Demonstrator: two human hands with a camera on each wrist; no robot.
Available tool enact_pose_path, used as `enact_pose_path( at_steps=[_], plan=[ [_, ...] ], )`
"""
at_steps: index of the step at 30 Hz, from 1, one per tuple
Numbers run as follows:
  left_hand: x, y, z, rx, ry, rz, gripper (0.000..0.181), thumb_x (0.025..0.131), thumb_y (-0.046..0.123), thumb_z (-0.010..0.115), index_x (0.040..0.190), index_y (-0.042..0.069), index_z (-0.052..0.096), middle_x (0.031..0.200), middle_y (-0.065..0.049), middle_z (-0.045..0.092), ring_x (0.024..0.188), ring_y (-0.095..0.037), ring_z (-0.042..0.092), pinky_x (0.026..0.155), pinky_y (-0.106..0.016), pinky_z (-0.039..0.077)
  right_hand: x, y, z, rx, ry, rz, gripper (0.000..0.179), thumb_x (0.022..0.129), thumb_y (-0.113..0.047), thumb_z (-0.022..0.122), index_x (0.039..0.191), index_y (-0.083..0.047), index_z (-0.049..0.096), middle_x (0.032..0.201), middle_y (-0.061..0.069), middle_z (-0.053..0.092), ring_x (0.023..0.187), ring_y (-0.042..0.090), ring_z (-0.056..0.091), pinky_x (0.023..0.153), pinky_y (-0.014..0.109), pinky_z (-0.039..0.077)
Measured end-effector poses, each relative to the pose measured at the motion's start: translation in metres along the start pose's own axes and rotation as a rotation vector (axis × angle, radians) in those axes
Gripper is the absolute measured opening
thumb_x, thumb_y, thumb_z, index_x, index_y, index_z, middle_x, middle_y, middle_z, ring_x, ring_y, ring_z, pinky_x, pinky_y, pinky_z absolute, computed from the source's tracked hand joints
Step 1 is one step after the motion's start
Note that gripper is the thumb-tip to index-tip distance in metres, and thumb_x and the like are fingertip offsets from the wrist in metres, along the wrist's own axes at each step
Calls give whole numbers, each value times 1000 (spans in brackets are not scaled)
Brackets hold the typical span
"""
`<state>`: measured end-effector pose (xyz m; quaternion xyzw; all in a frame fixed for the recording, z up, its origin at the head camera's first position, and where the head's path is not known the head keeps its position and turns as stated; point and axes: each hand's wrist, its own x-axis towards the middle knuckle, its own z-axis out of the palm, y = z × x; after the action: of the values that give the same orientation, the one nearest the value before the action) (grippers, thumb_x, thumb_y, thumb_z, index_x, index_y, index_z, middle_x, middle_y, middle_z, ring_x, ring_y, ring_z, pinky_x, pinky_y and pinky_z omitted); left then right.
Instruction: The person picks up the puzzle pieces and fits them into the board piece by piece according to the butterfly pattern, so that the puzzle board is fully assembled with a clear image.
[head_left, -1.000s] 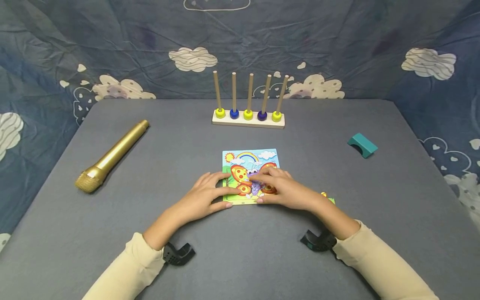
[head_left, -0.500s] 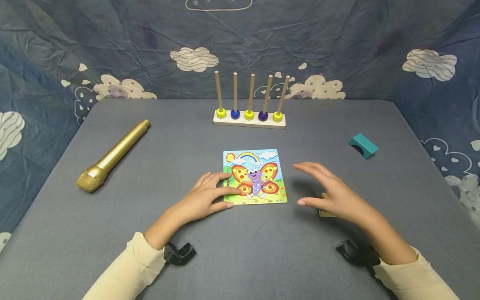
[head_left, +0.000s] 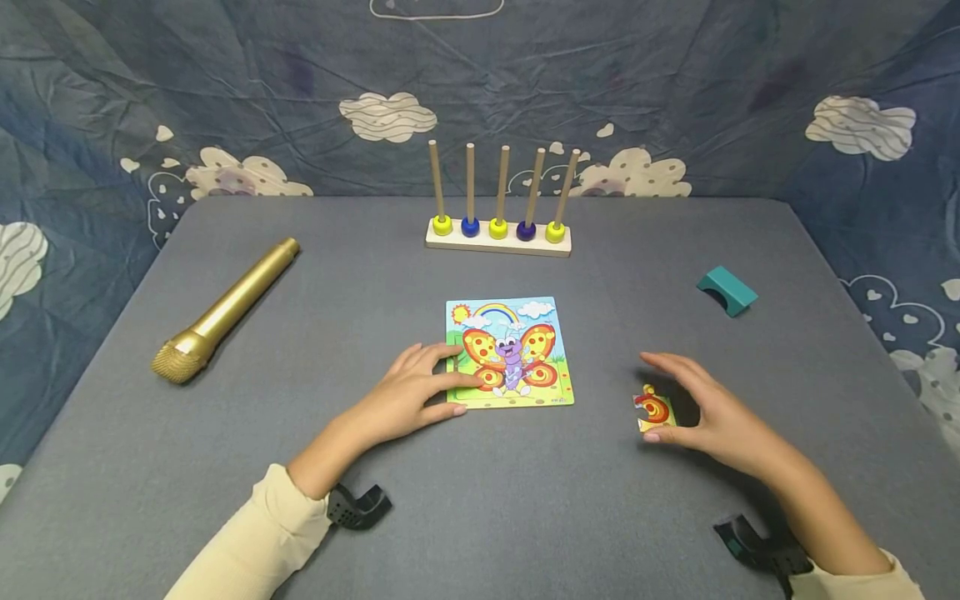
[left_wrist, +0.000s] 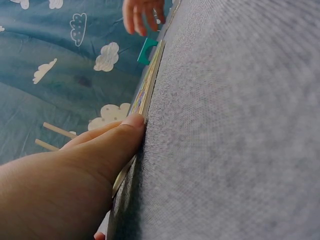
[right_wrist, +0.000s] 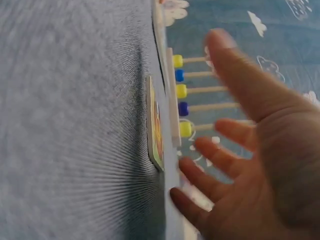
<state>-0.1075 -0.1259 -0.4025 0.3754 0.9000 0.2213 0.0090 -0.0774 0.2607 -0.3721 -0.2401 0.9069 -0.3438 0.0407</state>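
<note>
A square butterfly jigsaw puzzle (head_left: 525, 350) lies flat, with its picture facing up. My left hand (head_left: 412, 387) rests on its left side, fingers laid over the printed face. In the left wrist view the left thumb (left_wrist: 117, 137) lies along the puzzle's near edge. Farther right, a loose puzzle piece (head_left: 657, 412) with a red and yellow swirl lies on the table. My right hand (head_left: 716, 412) is around this piece from the right, thumb and fingers spread wide on either side of it. The thumb tip is right by the piece's lower edge.
A wooden bead stacker (head_left: 498, 237) with upright pegs stands behind the puzzle, yellow and blue beads on its base. At the left lies a gold microphone (head_left: 225, 308). A teal arch block (head_left: 727, 292) sits at the right. Patterned cloth (head_left: 480, 92) hangs behind the table.
My right hand has left the puzzle's surface and moved right and toward me to the loose piece, which now shows between its thumb and fingers. The left hand has stayed in place.
</note>
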Motion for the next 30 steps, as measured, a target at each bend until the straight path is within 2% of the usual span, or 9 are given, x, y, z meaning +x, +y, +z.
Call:
enact_pose_path(
  at_steps=[6,15,22,30],
  plan=[
    [0,0,-1,2,-3,0,36,86,39,58,122,34,56,137,-8,36,127,-22,27,104,-47,12,-6,10,3,-60,-75,63,87,66,-32,79,136,-6,34,128,15,38,112,31,38,83,49,33],
    [0,0,-1,-4,2,-1,36,86,39,58,122,34,56,137,-8,36,127,-22,27,103,-48,13,-8,10,2,-178,-100,23,69,69,-27,77,126,0,49,111,9,50,102,27,43,80,47,37],
    [-1,1,-1,-8,-3,-10,36,86,39,58,121,34,57,137,-8,36,127,-23,28,103,-49,13,-6,5,5,-267,-49,-14,57,65,-23,80,113,-3,57,95,0,53,87,17,46,71,38,40],
    [0,0,0,-3,2,-6,36,86,39,58,121,34,57,137,-8,36,127,-23,28,104,-48,12,2,-9,4,-255,-23,-81,53,64,-16,80,110,-4,57,91,-3,49,77,8,46,65,29,43]
  ],
)
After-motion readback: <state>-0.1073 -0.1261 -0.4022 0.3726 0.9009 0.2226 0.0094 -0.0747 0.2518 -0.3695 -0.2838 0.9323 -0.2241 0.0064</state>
